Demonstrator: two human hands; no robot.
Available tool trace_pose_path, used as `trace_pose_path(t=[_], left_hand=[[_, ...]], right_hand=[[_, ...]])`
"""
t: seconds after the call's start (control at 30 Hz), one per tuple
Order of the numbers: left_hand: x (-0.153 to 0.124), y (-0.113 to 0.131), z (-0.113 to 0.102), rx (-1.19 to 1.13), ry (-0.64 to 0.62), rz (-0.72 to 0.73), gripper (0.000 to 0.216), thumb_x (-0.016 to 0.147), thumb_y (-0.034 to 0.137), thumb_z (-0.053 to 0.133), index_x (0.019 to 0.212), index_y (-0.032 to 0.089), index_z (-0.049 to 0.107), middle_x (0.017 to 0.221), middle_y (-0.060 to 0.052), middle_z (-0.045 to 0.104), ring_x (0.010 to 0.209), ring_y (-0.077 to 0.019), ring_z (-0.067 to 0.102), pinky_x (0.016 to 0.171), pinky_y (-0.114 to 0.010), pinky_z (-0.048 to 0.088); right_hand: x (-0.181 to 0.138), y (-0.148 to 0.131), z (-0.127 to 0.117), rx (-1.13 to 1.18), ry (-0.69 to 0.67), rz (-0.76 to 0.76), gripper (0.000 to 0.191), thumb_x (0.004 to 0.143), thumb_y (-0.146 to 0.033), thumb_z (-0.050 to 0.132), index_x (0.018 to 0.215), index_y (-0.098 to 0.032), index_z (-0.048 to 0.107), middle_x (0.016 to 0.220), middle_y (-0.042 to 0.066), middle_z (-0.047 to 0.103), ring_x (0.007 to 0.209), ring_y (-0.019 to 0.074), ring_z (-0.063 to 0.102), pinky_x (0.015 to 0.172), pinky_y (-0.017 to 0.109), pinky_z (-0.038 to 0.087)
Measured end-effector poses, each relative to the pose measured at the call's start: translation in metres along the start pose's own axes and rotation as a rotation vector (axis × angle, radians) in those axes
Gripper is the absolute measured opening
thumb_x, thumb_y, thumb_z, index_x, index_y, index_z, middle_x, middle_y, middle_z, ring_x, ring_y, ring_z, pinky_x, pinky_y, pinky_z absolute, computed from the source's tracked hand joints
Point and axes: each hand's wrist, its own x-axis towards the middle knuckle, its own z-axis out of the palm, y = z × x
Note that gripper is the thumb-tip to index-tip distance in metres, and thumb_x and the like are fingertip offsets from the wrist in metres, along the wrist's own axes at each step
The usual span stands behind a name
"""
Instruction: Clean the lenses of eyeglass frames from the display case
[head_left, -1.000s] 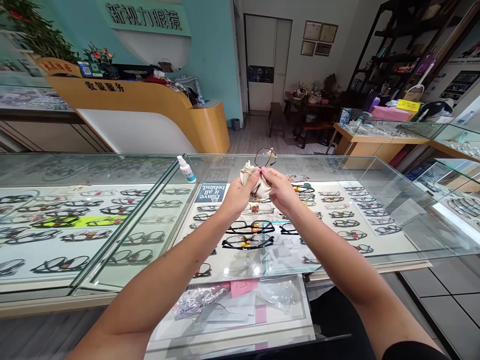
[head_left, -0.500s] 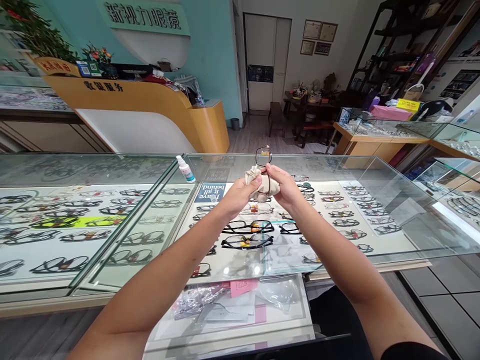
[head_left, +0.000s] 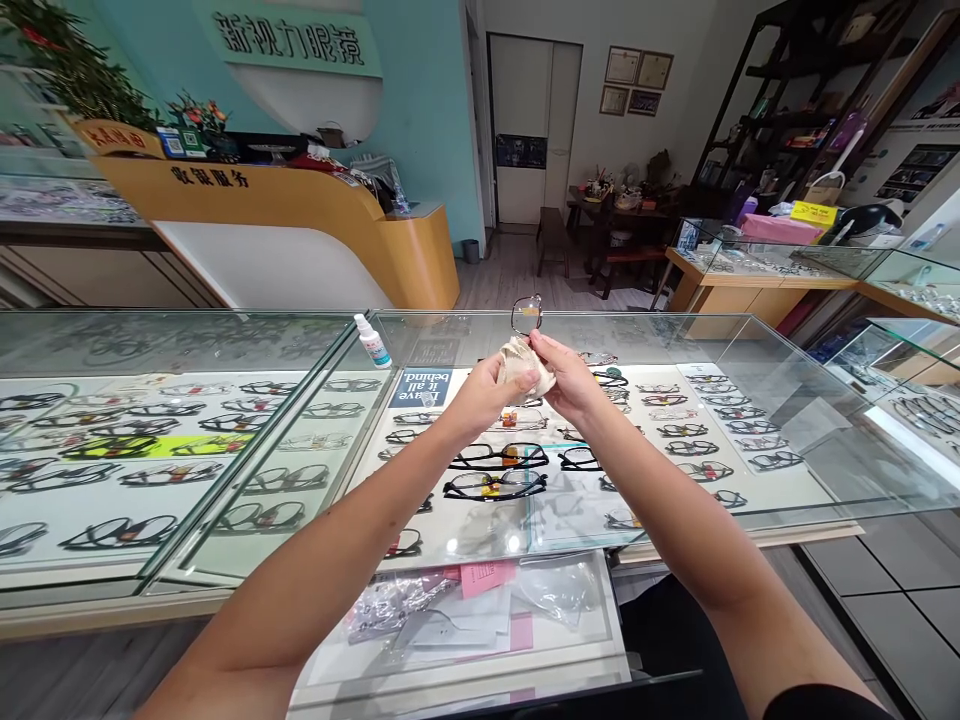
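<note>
A pair of dark-framed glasses (head_left: 526, 314) is held up over the glass display counter (head_left: 247, 345), one lens sticking out above my fingers. A cream cleaning cloth (head_left: 520, 360) is bunched around the lower part of the frame. My left hand (head_left: 480, 392) is closed on the cloth, thumb pressing into it. My right hand (head_left: 568, 378) is closed too, pinching the glasses and cloth from the right. Both hands meet at the cloth. The lower lens and temples are hidden by cloth and fingers.
A small white spray bottle (head_left: 372, 340) stands on the counter left of my hands. Rows of spectacle frames (head_left: 495, 470) lie under the glass. An orange reception desk (head_left: 300, 215) is beyond, a second showcase (head_left: 787, 262) at right, and plastic bags and pink slips (head_left: 480, 600) below.
The glasses turned from tilted to more upright and the cloth shifted around the frame as my fingers worked. My hands stayed at about the same spot above the counter.
</note>
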Motion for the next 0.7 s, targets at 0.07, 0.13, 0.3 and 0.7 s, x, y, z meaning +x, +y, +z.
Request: trace_pose_path(t=[0.07,0.13,0.3,0.7], left_hand=[[-0.001,0.001,0.004,-0.024,0.035,0.011,0.073,0.062,0.068,0.105,0.107,0.017,0.078,0.099,-0.007,0.080,0.094,-0.0235,0.071,0.086,-0.033,0.055],[-0.002,0.002,0.008,-0.056,0.070,0.019,0.072,0.062,0.070,0.105,0.101,0.017,0.076,0.094,-0.005,0.077,0.091,-0.0220,0.069,0.085,-0.032,0.055],[-0.003,0.002,0.012,-0.070,0.144,0.054,0.073,0.065,0.084,0.097,0.083,0.019,0.069,0.071,0.002,0.060,0.067,-0.0139,0.052,0.066,-0.029,0.045],[0.002,-0.009,0.004,-0.175,0.013,-0.003,0.083,0.072,0.082,0.096,0.123,0.019,0.079,0.105,-0.008,0.080,0.103,-0.0260,0.074,0.088,-0.034,0.055]], right_hand=[[-0.001,0.001,0.000,-0.027,-0.019,0.012,0.052,0.070,-0.062,0.105,0.092,-0.022,0.079,0.077,-0.004,0.072,0.064,0.0127,0.057,0.057,0.028,0.041],[-0.003,0.001,0.002,-0.045,-0.042,0.001,0.058,0.064,-0.066,0.106,0.091,-0.023,0.078,0.076,-0.005,0.069,0.063,0.0125,0.055,0.056,0.028,0.039],[-0.011,-0.002,0.009,-0.079,-0.071,-0.083,0.058,0.062,-0.069,0.107,0.082,-0.023,0.076,0.079,-0.005,0.067,0.072,0.0120,0.055,0.065,0.026,0.045],[-0.009,-0.007,0.005,-0.100,-0.044,-0.121,0.058,0.062,-0.070,0.104,0.081,-0.023,0.076,0.083,-0.001,0.071,0.073,0.0142,0.059,0.068,0.029,0.048]])
